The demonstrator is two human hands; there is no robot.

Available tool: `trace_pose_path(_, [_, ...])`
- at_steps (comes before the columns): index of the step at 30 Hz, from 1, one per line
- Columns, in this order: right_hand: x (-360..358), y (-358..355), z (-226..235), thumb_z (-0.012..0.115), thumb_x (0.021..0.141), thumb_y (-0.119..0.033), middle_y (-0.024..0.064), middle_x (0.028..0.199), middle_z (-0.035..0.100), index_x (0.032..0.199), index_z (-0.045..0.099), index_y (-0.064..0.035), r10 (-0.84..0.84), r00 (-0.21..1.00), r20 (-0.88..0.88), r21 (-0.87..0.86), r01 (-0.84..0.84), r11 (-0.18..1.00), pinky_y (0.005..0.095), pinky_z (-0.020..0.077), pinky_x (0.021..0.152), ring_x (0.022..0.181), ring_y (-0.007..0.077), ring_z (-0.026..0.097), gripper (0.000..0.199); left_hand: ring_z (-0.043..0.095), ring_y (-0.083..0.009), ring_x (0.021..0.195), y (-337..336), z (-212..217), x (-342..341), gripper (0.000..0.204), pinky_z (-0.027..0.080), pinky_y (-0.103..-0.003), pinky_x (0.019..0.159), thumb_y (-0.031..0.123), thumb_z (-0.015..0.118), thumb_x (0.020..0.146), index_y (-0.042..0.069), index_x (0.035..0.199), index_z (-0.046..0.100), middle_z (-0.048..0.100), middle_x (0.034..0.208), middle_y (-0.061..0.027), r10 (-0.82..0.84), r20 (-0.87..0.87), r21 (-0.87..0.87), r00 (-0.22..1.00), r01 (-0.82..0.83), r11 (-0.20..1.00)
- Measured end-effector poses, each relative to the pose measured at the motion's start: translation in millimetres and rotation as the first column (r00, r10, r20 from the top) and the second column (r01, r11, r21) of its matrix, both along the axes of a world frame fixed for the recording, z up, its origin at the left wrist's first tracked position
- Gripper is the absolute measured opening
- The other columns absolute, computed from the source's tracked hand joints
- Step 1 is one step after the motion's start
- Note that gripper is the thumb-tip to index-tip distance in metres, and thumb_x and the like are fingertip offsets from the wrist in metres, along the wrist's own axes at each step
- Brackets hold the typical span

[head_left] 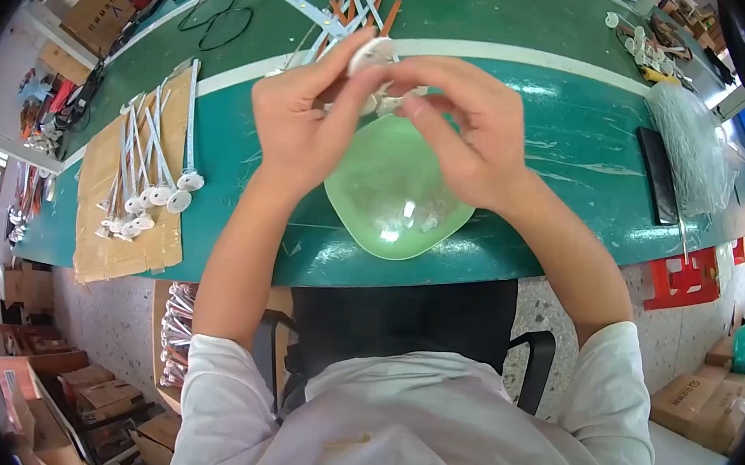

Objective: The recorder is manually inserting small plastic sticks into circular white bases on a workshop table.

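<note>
Upper centre of the frame: the left hand's [302,123] fingers close on a white disc [373,54], above the green bowl [392,245] in view; the right hand's [482,140] curl partly open beside it, any hold indiscernible. A slackened pinch could drop the disc; uneven pressure could tilt it.

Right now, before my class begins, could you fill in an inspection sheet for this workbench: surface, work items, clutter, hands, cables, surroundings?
Surface: green tabletop, glossy, with pale streaks.
Work items: white disc at the fingers; green bowl beneath the hands; white-ended strips on a cardboard sheet.
Clutter: clear plastic bundle and black flat object at right.
Hands: left hand pinches the disc; right hand is close against it, grip unclear.
Cables: dark cable, looped, back left.
Surroundings: black chair, red stool, cardboard boxes.
</note>
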State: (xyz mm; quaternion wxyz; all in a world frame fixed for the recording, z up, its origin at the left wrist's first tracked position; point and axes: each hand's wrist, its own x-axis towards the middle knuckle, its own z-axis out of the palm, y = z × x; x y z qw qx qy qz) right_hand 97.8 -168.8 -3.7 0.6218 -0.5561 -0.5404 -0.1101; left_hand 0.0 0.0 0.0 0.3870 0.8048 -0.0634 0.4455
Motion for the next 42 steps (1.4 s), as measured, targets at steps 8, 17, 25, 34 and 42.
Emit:
trace_pose_path(8, [38, -1, 19, 0.071, 0.091, -0.005, 0.0088, 0.106, 0.075, 0.112, 0.073, -0.0025, -0.263, 0.959, -0.110, -0.309, 0.218, 0.926, 0.0299, 0.0595, 0.075, 0.093, 0.0154, 0.070, 0.022, 0.074, -0.0235, 0.069, 87, 37, -95, 0.023, 0.056, -0.032, 0.068, 0.011, 0.069, 0.095, 0.003, 0.115, 0.075, 0.076, 0.077, -0.0104, 0.381, -0.432, 0.435, 0.818, -0.182, 0.882])
trace_pose_path(17, [46, 19, 10, 0.077, 0.089, -0.011, 0.0084, 0.096, 0.075, 0.109, 0.076, -0.0027, -0.022, 0.996, -0.081, -0.415, -0.013, 0.910, 0.0328, 0.0595, 0.080, 0.085, 0.0156, 0.070, 0.021, 0.060, -0.0405, 0.120, 141, 14, -150, 0.025, 0.050, -0.044, 0.098, 0.025, 0.076, 0.089, 0.004, 0.103, 0.077, 0.063, 0.133, -0.0191, 0.540, -0.553, 0.649, 0.634, -0.079, 0.757])
trace_pose_path(25, [93, -66, 57, 0.075, 0.087, -0.004, 0.0123, 0.099, 0.074, 0.107, 0.073, 0.0063, 0.403, 0.828, -0.390, -0.014, -0.443, 0.896, 0.0319, 0.0583, 0.082, 0.092, 0.0187, 0.071, 0.022, 0.071, -0.0285, 0.082, 63, 36, -79, 0.039, 0.057, -0.037, 0.073, 0.018, 0.079, 0.085, 0.005, 0.121, 0.070, 0.075, 0.098, -0.0131, 0.241, -0.274, 0.474, 0.931, -0.087, 0.876])
trace_pose_path(34, [97, -107, 75, 0.065, 0.094, -0.003, 0.0145, 0.117, 0.062, 0.115, 0.065, 0.0028, 0.371, 0.838, -0.400, 0.368, -0.224, 0.903, 0.0308, 0.0565, 0.085, 0.110, 0.0203, 0.060, 0.021, 0.075, -0.0200, 0.078, -13, 31, 9, 0.060, 0.058, -0.029, 0.074, 0.006, 0.078, 0.084, 0.002, 0.140, 0.058, 0.077, 0.094, -0.0118, -0.137, 0.013, 0.247, 0.990, 0.130, 0.960])
trace_pose_path(42, [16, -17, 34, 0.077, 0.078, 0.006, 0.0121, 0.096, 0.071, 0.099, 0.073, 0.0003, 0.019, 0.966, 0.258, -0.035, -0.011, 0.999, 0.0296, 0.0594, 0.071, 0.080, 0.0211, 0.071, 0.022, 0.078, -0.0211, 0.083, -25, 3, 4, 0.061, 0.059, -0.032, 0.081, 0.002, 0.073, 0.089, 0.001, 0.147, 0.053, 0.077, 0.098, -0.0149, -0.358, -0.154, -0.202, 0.921, 0.325, 0.924])
